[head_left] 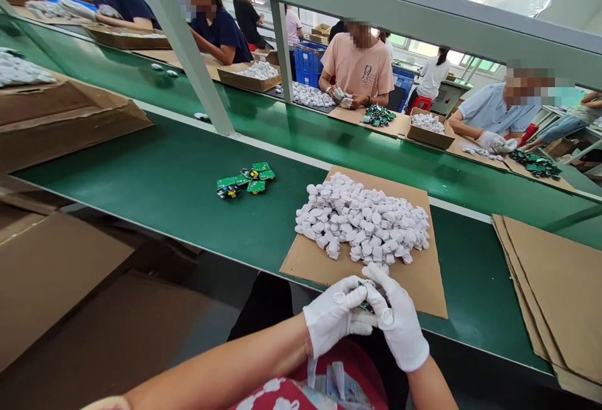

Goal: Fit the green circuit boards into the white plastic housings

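Observation:
My left hand [336, 315] and my right hand [399, 322], both in white gloves, meet just in front of the table edge. Between their closed fingers they grip a small green circuit board [365, 302], which the gloves largely hide. Right beyond my hands, a heap of small white plastic parts [364, 217] lies on a flat cardboard sheet [430, 288]. Farther left on the green tabletop rests a little cluster of green circuit boards [251, 178] with yellow and black components.
Cardboard sheets [555, 291] are stacked at the right, and a cardboard box [70, 115] stands at the left. A slanted metal post [188, 52] rises behind the table. Across the green conveyor belt [291, 134], co-workers handle similar parts beside an open box [430, 134].

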Tool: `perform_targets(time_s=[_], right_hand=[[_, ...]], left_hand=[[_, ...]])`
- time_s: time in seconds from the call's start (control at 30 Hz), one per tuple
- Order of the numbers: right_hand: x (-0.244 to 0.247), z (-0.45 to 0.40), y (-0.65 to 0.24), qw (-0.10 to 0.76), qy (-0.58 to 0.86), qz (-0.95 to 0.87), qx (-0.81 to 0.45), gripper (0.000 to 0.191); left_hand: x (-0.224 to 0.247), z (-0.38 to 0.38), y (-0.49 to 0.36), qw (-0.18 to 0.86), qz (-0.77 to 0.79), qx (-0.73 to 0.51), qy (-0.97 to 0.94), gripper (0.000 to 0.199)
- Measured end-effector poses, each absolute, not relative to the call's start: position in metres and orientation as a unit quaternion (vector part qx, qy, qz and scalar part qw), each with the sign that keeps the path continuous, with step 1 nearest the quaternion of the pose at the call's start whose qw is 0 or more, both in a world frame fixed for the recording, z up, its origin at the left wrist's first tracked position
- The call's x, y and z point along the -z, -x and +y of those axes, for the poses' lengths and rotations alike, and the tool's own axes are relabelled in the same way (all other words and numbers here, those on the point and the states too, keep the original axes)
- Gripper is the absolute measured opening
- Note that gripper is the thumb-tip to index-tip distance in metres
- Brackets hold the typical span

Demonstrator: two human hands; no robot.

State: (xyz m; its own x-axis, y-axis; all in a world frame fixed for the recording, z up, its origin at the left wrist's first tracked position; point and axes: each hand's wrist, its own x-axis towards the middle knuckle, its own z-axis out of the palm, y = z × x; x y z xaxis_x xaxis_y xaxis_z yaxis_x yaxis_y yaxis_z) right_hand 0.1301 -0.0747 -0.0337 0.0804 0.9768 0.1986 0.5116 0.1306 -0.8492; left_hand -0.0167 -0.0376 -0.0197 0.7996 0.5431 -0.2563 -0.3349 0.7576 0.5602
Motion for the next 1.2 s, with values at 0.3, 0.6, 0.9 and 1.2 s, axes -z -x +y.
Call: perform_targets(time_s=[0.3,0.6,0.9,1.2], right_hand=[[0.027,-0.071,-0.122,0.462,0.545,-0.571,-0.405,0.044],[0.028,-0.072,-0.118,0.514,0.492,-0.493,-0.501,0.061],[0.035,-0.075,-0.116,0.486,0.573,-0.482,-0.450,0.040],[0.034,-0.077,-0.113,0.506,0.551,-0.440,-0.496,0.047]], left_hand=[[0.016,-0.034,0.018,0.899,0.250,-0.239,-0.267,0.036],[0.010,-0.027,0.020,0.891,0.270,-0.220,-0.290,0.039],[0.000,-0.021,0.020,0.843,0.308,-0.203,-0.391,0.037],[0.010,-0.019,0.019,0.828,0.301,-0.190,-0.432,0.036]])
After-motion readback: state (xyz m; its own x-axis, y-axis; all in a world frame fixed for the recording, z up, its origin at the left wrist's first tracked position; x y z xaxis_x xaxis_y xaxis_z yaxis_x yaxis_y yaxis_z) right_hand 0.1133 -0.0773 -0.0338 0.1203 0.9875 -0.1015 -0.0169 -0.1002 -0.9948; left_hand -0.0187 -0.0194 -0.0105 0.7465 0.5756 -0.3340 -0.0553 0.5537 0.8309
